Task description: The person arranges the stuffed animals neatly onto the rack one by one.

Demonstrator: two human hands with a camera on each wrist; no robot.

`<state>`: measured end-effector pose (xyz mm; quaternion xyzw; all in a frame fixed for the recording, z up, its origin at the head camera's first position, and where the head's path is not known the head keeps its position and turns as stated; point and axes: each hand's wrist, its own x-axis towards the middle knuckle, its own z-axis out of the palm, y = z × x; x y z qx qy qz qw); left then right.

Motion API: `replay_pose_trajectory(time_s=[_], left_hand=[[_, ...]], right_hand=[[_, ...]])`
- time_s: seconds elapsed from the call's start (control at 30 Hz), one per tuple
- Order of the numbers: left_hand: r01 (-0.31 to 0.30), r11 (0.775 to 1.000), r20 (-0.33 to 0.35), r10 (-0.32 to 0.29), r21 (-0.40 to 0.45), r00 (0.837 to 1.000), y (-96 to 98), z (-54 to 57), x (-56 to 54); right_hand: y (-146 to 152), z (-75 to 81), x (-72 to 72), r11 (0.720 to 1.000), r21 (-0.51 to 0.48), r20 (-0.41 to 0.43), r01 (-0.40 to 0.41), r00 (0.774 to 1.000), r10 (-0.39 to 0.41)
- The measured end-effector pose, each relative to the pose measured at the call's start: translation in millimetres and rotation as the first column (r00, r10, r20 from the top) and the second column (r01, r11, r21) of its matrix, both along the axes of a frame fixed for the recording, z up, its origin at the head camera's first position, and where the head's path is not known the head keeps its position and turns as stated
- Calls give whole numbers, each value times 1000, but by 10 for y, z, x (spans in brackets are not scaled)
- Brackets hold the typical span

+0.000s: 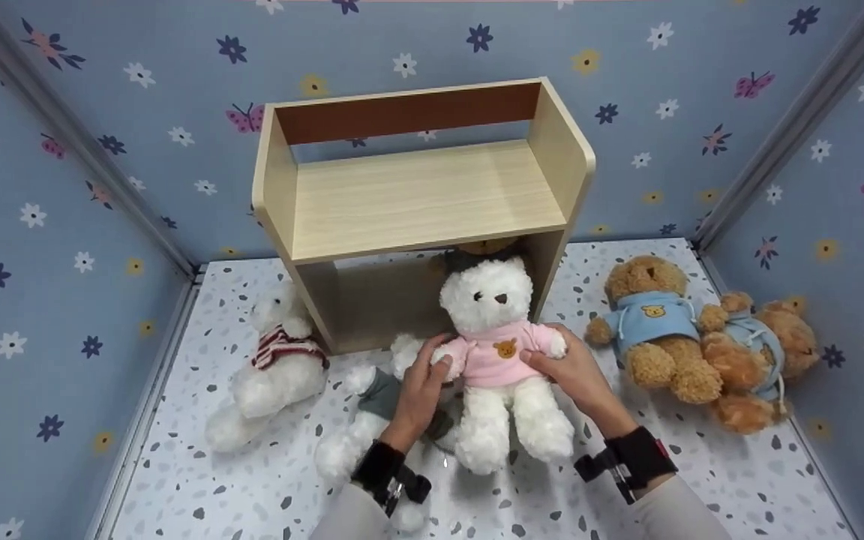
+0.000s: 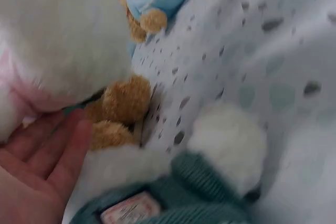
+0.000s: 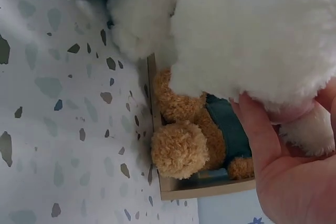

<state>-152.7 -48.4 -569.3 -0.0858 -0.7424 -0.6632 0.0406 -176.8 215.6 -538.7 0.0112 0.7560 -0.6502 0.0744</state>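
Note:
A white teddy bear in a pink shirt (image 1: 498,364) is held upright in front of the shelf's lower compartment, facing me. My left hand (image 1: 421,390) grips it at one arm and side, and my right hand (image 1: 578,371) grips the opposite side, thumb on the shirt. Behind it, inside the lower compartment, sits a brown teddy bear in a dark green top (image 3: 181,148), mostly hidden in the head view. Under my left forearm a white bear in a teal knit top (image 1: 381,394) lies on the floor, partly covered by the hand and the pink-shirted bear.
The wooden two-tier shelf (image 1: 424,199) stands against the flowered back wall. At its left lies a white bear in a striped top (image 1: 282,375). Over on the right are two brown bears, one in a blue hoodie (image 1: 657,315) and another tipped over (image 1: 751,360) by the side wall.

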Motion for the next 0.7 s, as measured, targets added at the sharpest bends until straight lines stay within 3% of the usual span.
replay_pose_trajectory(time_s=[0.07, 0.1, 0.17, 0.2, 0.27, 0.37, 0.43, 0.5, 0.6, 0.7], left_hand=[[-82, 988, -146, 62, -134, 987, -81, 15, -12], [-139, 968, -216, 93, -209, 972, -118, 18, -20], [-233, 905, -302, 124, -356, 945, -187, 10, -36], [-255, 864, -317, 119, -434, 941, -221, -7, -39], [-254, 763, -313, 72, -594, 947, -283, -49, -47], [-158, 585, -233, -53, -796, 971, -379, -110, -17], [-115, 462, -196, -132, -879, 972, -441, -141, 12], [-109, 366, -187, -186, -924, 965, -493, -158, 51], [-145, 279, -207, -207, -949, 956, -556, -178, 99], [-139, 250, -185, -174, -958, 967, -632, -167, 135]], right_hand=[[31, 5, 6, 1000, -10, 4, 9, 1000, -9], [48, 5, 8, 1000, -19, 4, 13, 1000, -13], [79, 2, 10, 999, -27, 3, 20, 1000, -20], [92, -4, 9, 999, -29, 2, 24, 1000, -24], [123, -5, 3, 999, -24, -1, 30, 1000, -30], [158, -4, -7, 999, -30, -1, 26, 1000, -26], [174, -4, -12, 999, -40, 1, 23, 1000, -23], [182, -2, -12, 998, -54, 7, 16, 1000, -16], [183, -14, -7, 998, -53, 7, 18, 1000, -18], [167, -29, -1, 999, -41, 4, 17, 1000, -17]])
